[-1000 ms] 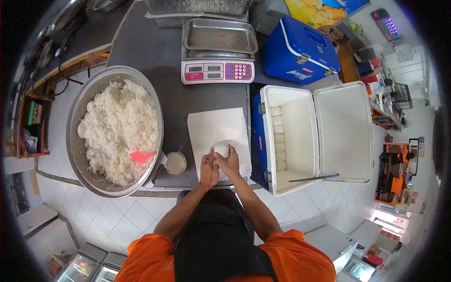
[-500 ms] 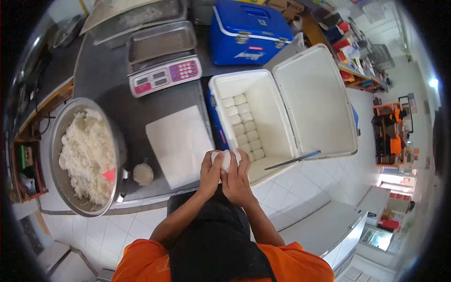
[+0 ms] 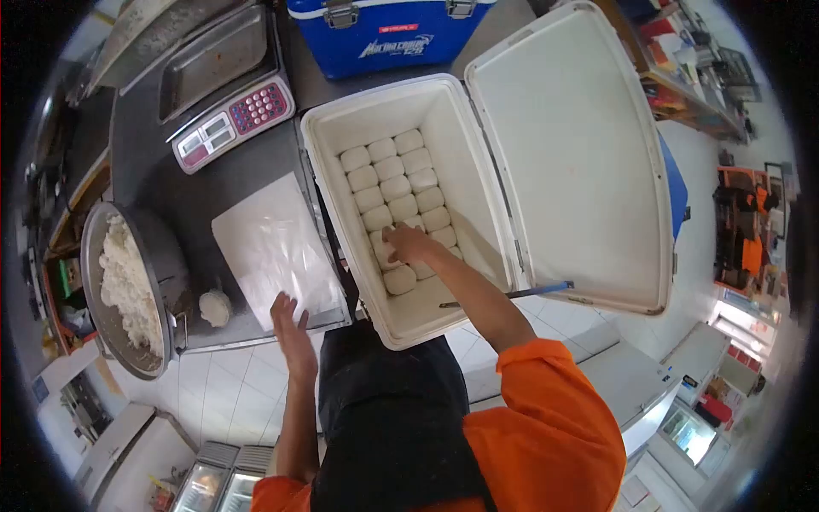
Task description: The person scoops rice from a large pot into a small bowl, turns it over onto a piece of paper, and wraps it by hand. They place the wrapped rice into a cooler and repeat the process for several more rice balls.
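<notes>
My right hand (image 3: 411,245) reaches into the open white-lined cooler (image 3: 482,247), fingers curled over a white rice pack (image 3: 384,251) among the others. Rows of similar rounded rice packs (image 3: 395,188) cover the cooler's floor, and my hand hides part of them. My left hand (image 3: 295,334) is apart from it, fingers spread and holding nothing, over the near edge of a stack of clear plastic sheets (image 3: 269,243). Left of the sheets stands a small cup filled with rice (image 3: 215,308). Cooked rice (image 3: 128,282) fills a large metal pot (image 3: 158,247).
The cooler's lid (image 3: 572,154) hangs open to the right, with a blue strap (image 3: 537,291) across the near corner. A digital scale (image 3: 235,124) with a metal tray (image 3: 213,64) sits behind the sheets. A second blue cooler (image 3: 388,43) stands at the back.
Both hands were together around a white rice pack in front of the cooler. They have parted: the right has gone down into the cooler, the left toward the sheets. The view has shifted.
</notes>
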Available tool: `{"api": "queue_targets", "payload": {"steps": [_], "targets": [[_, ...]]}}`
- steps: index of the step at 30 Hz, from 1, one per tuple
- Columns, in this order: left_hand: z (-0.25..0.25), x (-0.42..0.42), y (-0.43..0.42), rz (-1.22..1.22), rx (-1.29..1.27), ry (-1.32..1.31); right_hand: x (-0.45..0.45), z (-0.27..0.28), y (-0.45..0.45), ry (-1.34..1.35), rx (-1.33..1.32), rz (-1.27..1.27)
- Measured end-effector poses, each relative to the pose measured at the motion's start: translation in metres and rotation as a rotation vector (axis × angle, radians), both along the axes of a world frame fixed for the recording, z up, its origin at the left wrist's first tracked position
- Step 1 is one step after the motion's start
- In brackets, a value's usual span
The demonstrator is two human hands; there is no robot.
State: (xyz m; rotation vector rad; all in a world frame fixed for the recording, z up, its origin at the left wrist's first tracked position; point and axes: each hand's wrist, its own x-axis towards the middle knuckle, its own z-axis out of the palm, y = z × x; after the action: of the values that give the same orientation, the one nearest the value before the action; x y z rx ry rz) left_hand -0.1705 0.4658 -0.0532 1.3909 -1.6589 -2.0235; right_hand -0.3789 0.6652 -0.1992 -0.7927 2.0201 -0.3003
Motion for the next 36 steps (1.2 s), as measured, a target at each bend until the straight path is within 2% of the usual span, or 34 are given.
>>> {"api": "queue_targets", "payload": {"steps": [1, 3, 4, 6, 7, 9, 13, 15, 16, 18, 19, 20, 21, 22, 23, 25, 26, 28, 29, 30, 31, 33, 36], "targets": [[0.004, 0.015, -0.004, 0.056, -0.009, -0.061, -0.001, -0.011, -0.003, -0.009, -0.013, 0.010], [0.009, 0.040, -0.009, 0.124, -0.026, -0.126, -0.004, -0.033, -0.005, -0.366, -0.005, 0.062], [0.011, 0.053, -0.009, 0.177, 0.007, -0.153, -0.003, -0.057, -0.003, -0.373, -0.010, 0.076], [0.010, 0.078, -0.006, 0.232, 0.051, -0.169, 0.006, -0.103, 0.004, -0.289, -0.091, 0.108], [0.005, 0.089, -0.006, 0.237, 0.050, -0.169, 0.005, -0.095, 0.001, -0.289, -0.092, 0.114], [0.000, 0.103, -0.003, 0.316, 0.180, -0.158, 0.004, -0.086, -0.004, -0.095, -0.011, 0.394], [-0.005, 0.110, -0.007, 0.408, 0.304, -0.118, -0.002, -0.078, -0.001, 0.013, -0.028, 0.485], [-0.003, 0.104, -0.016, 0.457, 0.324, -0.096, -0.009, -0.070, 0.009, -0.186, -0.121, 0.018], [-0.002, 0.105, -0.022, 0.498, 0.343, -0.084, -0.015, -0.070, 0.009, -0.183, -0.124, 0.038], [-0.009, 0.115, -0.038, 0.503, 0.365, -0.019, -0.030, -0.095, 0.010, -0.395, -0.045, -0.145], [-0.018, 0.125, -0.048, 0.491, 0.388, 0.042, -0.037, -0.082, 0.013, -0.377, -0.043, -0.217], [-0.040, 0.140, -0.059, 0.353, 0.296, 0.051, -0.043, -0.056, 0.015, -0.359, -0.045, -0.279], [-0.041, 0.143, -0.067, 0.418, 0.355, 0.108, -0.041, -0.006, 0.011, -0.274, -0.195, -0.326], [-0.036, 0.137, -0.075, 0.466, 0.350, 0.061, -0.044, -0.038, 0.015, -0.088, -0.207, -0.366], [-0.031, 0.130, -0.082, 0.513, 0.351, 0.013, -0.037, 0.040, -0.009, 0.000, -0.156, -0.462], [-0.050, 0.135, -0.106, 0.606, 0.348, -0.011, -0.007, 0.089, -0.040, 0.574, -0.688, -0.476], [-0.054, 0.140, -0.120, 0.593, 0.361, -0.026, 0.009, 0.118, -0.068, 0.568, -0.703, -0.455], [-0.061, 0.141, -0.141, 0.654, 0.330, -0.064, 0.062, 0.166, -0.144, 0.409, -0.944, -0.553], [-0.065, 0.142, -0.151, 0.685, 0.319, -0.089, 0.087, 0.157, -0.180, 0.406, -0.963, -0.534], [-0.072, 0.148, -0.162, 0.687, 0.331, -0.080, 0.109, 0.158, -0.213, 0.243, -0.916, -0.452], [-0.084, 0.156, -0.171, 0.692, 0.356, -0.049, 0.136, 0.137, -0.243, 0.115, -0.886, -0.404], [-0.097, 0.172, -0.187, 0.698, 0.398, -0.014, 0.172, 0.102, -0.295, 0.211, -0.889, -0.130], [-0.100, 0.184, -0.202, 0.653, 0.437, 0.023, 0.204, 0.058, -0.341, 0.281, -0.783, 0.016]]}}
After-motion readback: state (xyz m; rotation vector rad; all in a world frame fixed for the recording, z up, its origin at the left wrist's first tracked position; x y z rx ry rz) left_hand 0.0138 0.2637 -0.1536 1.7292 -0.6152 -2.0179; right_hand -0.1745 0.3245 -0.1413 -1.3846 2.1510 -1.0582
